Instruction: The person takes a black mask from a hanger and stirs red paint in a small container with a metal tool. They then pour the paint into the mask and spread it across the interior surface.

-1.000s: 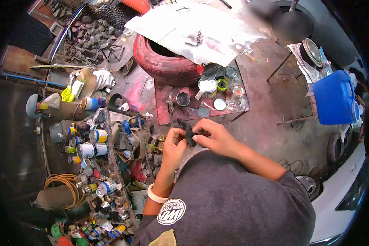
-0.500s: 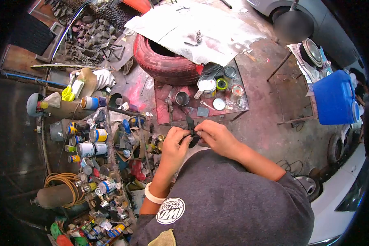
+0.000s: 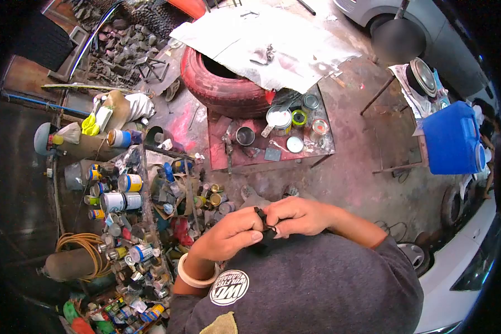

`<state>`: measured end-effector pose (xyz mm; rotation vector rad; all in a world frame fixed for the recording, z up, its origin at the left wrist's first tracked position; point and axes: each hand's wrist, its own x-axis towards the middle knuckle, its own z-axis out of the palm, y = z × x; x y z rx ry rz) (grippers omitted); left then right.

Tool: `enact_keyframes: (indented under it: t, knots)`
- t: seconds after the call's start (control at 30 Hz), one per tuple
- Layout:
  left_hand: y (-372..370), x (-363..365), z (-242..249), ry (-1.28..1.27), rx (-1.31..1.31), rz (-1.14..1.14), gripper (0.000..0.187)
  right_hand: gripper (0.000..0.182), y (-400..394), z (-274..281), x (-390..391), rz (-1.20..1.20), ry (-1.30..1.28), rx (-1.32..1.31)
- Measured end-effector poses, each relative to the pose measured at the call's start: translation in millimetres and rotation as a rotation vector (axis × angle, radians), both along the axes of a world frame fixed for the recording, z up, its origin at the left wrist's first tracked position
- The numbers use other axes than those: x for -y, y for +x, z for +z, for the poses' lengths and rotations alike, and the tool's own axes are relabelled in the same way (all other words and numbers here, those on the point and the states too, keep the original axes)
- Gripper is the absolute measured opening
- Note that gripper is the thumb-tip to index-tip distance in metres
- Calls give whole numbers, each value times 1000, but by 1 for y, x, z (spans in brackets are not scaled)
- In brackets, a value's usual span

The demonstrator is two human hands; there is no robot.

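Note:
A small black object (image 3: 260,214), too dark and too covered to name, is pinched between my two hands close to the front of the grey shirt (image 3: 328,278). My left hand (image 3: 234,234) grips it from the left, fingers bent, with a pale band round the wrist. From the right, my right hand (image 3: 296,216) closes thumb and forefinger on the same object. Its upper end shows between the fingertips; the lower part is hidden by the fingers and hard to tell from the shirt.
Ahead stands a red-stained table (image 3: 217,158) with a red tyre (image 3: 222,92), an open paint can (image 3: 279,118) and an empty-looking cup (image 3: 245,136). Many cans (image 3: 129,182) crowd the left rack. A blue jug (image 3: 451,139) stands at right, near a white car (image 3: 462,267).
Both hands have moved down and closer to the shirt, with the black object still between them. Less of the object shows. The view has shifted slightly.

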<state>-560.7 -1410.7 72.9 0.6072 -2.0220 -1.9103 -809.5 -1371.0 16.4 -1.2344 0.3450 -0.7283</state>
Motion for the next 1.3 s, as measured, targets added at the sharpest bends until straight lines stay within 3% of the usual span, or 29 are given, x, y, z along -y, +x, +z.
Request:
enact_keyframes:
  t: [0.13, 0.23, 0.33, 0.43, 0.53, 0.57, 0.67, 0.77, 0.87, 1.07, 1.17, 1.3]
  knots:
    - [-1, -14, -4, 111, -99, 84, 16, 17, -1, 0, -3, -62, -97, 128]
    - [-3, -21, -18, 156, -181, 146, 16, 15, -5, -4, -5, -26, 1, 228]
    - [-17, -32, -26, 509, -531, 227, 16, 14, -1, -10, -14, -68, 131, 388]
    - [-10, -26, -36, 327, -406, 316, 17, 13, 1, -7, -15, -160, 226, 352]
    - [-8, -18, -37, 226, -330, 358, 20, 14, -2, 3, -5, -318, -170, 25]
    - [-10, -16, -41, 158, -362, 402, 16, 15, -4, 5, -5, -350, -135, 14]
    - [-10, -11, -18, -164, -18, 374, 15, 19, -6, 8, -5, -429, -84, -57]
    - [-14, -7, -16, -332, 18, 320, 21, 25, -4, 7, -5, -494, -130, -237]
    - [-20, -10, -14, -388, 60, 361, 23, 23, 0, 18, -8, -490, 86, -381]
    - [-22, -13, -22, -301, 137, 464, 19, 16, 2, 5, -13, -645, -158, -453]
    - [-20, -10, -36, -236, 129, 521, 17, 14, 4, 15, -14, -569, 324, -245]
    - [-29, -13, -36, -273, 100, 512, 20, 13, 5, 8, -15, -568, 367, -63]
